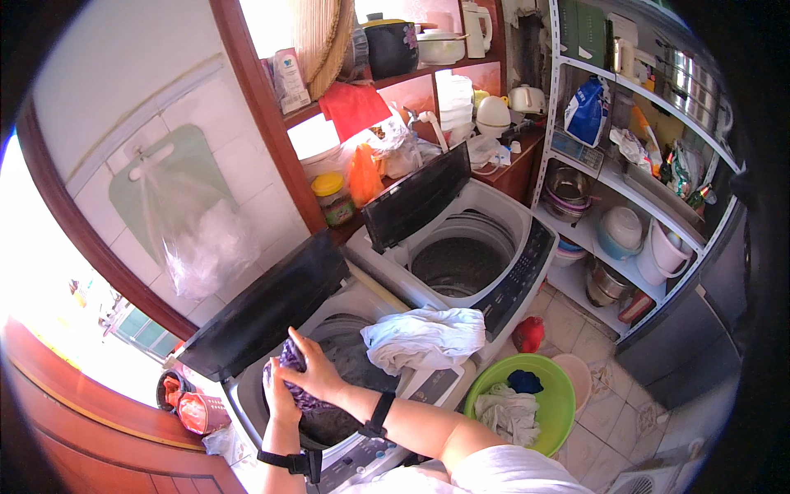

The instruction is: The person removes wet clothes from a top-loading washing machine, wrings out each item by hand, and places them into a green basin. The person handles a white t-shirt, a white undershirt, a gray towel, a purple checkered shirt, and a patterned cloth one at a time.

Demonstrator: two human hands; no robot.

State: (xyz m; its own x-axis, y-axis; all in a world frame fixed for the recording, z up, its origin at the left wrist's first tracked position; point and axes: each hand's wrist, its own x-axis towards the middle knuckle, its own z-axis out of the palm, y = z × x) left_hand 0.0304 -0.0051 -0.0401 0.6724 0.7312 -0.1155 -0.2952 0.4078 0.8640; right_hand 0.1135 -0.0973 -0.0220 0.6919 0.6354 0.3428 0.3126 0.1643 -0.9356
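Observation:
Over the open tub of the nearer top-loading washing machine (345,432), my left hand (282,395) and my right hand (313,373) grip a bunched dark purple patterned cloth (292,358) between them. Water or dark wet contents show in the tub (355,364) below. A bundle of pale wet cloth (426,338) lies on the machine's right side, against the second washing machine (494,197), whose black lid (419,197) is raised. A green basin (565,426) on the floor holds white cloth (509,412) and a dark blue cloth (524,381).
The nearer machine's raised black lid (271,302) stands behind my hands. A metal shelf rack (654,179) with pots and basins is at the right. A red bag (528,334) and a pink basin (577,383) sit on the floor. A wooden door (111,426) is at the lower left.

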